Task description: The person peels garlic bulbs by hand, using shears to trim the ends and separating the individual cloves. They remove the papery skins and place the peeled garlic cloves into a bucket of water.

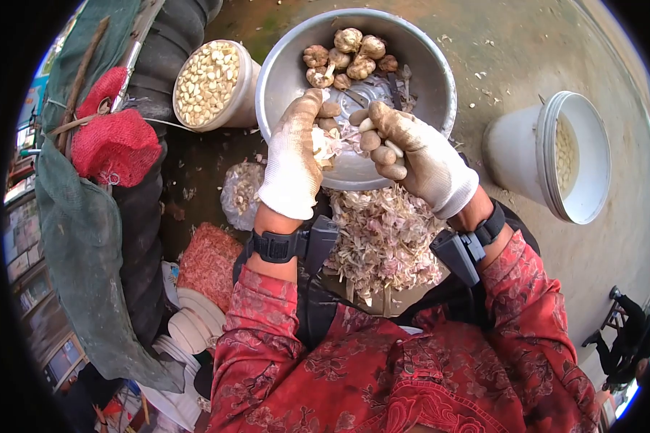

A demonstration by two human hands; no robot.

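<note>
Both hands wear white gloves with brown-stained fingers and work over the near side of a metal basin (265, 79). My left hand (294, 155) is closed around a partly peeled garlic bulb (325, 143) with pale, papery skin. The fingers of my right hand (422, 151) are curled, with pale garlic cloves (394, 149) showing between them. Several whole garlic bulbs (361, 68) rest at the basin's far side. Near them lies a dark, narrow, blade-like piece (393, 92), partly covered by loose skins.
A heap of garlic skins (386, 242) lies below the basin. To the left stands a bucket full of peeled cloves (208, 83); to the right, a tilted white bucket (516, 148) holds more. A clear plastic bag (243, 193) and a red mesh sack (208, 263) lie at the left.
</note>
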